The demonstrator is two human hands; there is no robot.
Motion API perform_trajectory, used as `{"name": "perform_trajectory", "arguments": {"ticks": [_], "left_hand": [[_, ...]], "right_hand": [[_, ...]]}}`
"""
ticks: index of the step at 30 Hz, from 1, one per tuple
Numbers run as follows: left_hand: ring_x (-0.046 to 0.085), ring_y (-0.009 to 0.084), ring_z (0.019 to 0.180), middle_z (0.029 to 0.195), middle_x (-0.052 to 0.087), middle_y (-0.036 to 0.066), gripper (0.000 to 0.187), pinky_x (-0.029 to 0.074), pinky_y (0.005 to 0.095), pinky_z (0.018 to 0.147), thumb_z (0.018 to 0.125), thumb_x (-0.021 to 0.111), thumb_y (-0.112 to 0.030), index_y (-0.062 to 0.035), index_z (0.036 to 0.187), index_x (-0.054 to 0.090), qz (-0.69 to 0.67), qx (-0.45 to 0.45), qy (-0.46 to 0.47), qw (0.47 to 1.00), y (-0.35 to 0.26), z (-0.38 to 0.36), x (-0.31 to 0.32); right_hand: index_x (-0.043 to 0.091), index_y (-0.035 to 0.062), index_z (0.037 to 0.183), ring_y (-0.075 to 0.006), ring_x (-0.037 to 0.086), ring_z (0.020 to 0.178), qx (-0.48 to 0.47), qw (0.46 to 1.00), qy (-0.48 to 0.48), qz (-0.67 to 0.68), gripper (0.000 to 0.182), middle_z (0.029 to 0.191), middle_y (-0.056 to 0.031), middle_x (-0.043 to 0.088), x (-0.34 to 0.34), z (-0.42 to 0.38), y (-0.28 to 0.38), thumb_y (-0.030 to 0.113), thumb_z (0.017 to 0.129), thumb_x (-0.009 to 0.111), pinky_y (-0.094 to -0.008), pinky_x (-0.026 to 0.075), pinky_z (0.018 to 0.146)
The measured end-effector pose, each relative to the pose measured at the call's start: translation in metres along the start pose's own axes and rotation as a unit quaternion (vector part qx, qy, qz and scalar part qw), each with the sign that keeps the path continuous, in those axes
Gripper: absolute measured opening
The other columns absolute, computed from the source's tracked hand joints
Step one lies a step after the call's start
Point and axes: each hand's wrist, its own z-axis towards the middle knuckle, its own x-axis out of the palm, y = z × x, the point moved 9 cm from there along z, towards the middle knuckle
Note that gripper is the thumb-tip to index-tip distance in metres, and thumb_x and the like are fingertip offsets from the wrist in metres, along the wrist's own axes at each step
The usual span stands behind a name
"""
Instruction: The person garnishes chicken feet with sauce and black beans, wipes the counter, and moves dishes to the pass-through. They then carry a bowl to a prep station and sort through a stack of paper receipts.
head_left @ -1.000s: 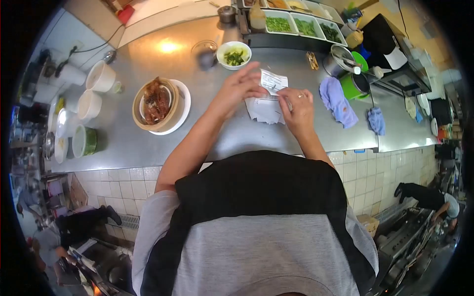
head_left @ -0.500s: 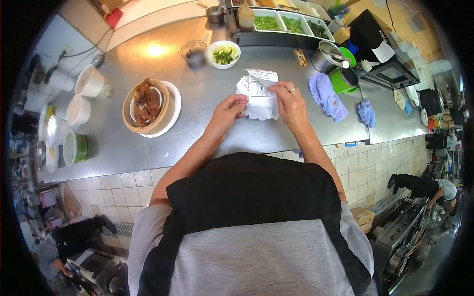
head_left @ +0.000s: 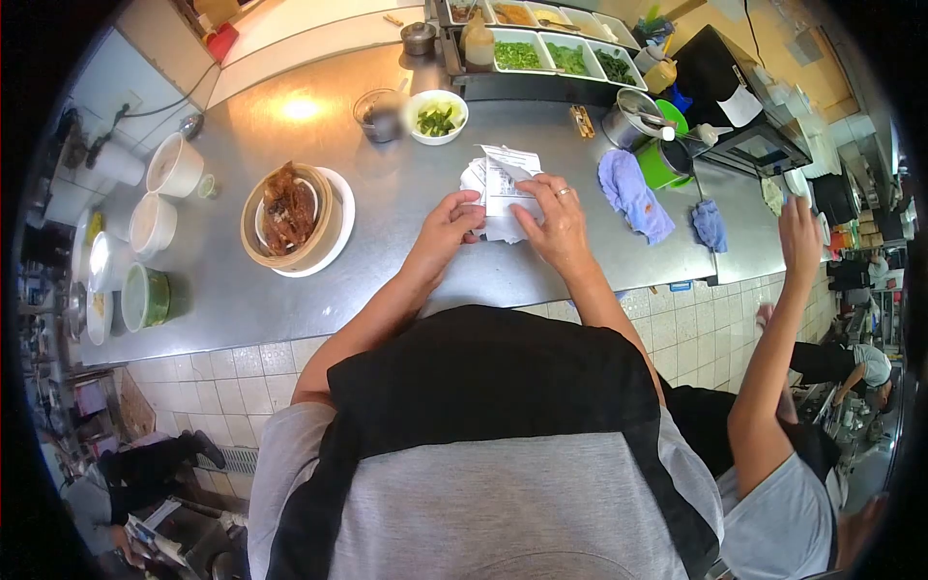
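Printed slip (head_left: 499, 184), long axis forward

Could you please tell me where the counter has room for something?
The counter is bare between the white plate and the left hand, with a smaller patch between the bamboo steamer and the green tub. It is crowded around the purple cloth and green container, and by the white tubs.
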Motion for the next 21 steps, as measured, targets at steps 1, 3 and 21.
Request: {"name": "perform_trajectory", "arguments": {"ticks": [1,3,21], "left_hand": [[0.054,0.015,0.098,0.108,0.058,0.007,0.036,0.043,0.0279,0.082,0.088,0.055,-0.012,-0.0062,0.123,0.048,-0.005,0.005,0.001,1.0,-0.002,-0.001,0.0],[0.055,0.0148,0.097,0.109,0.059,0.007,0.037,0.043,0.0276,0.082,0.088,0.055,-0.012,-0.0061,0.124,0.047,-0.014,0.013,0.002,1.0,-0.007,-0.003,0.002],[0.053,0.0132,0.096,0.105,0.059,0.003,0.031,0.04,0.0275,0.082,0.088,0.054,-0.013,-0.0072,0.119,0.052,0.005,-0.004,0.003,1.0,-0.001,0.006,-0.017]], "right_hand": [[0.062,0.0092,0.099,-0.029,0.057,0.094,-0.012,1.0,0.01,-0.014,0.029,0.102,-0.0111,0.058,0.0,0.001,0.005,0.012,0.072,0.072,-0.0379,0.045,0.08],[0.062,0.0092,0.099,-0.0286,0.056,0.094,-0.034,0.998,0.033,-0.041,0.031,0.104,-0.0106,0.057,-0.002,0.004,0.014,0.015,0.071,0.074,-0.0376,0.043,0.081],[0.055,0.0076,0.086,-0.0263,0.061,0.064,0.074,0.995,-0.064,0.037,0.012,0.069,-0.0089,0.061,-0.002,0.011,-0.011,0.005,0.078,0.064,-0.0374,0.048,0.067]]}}
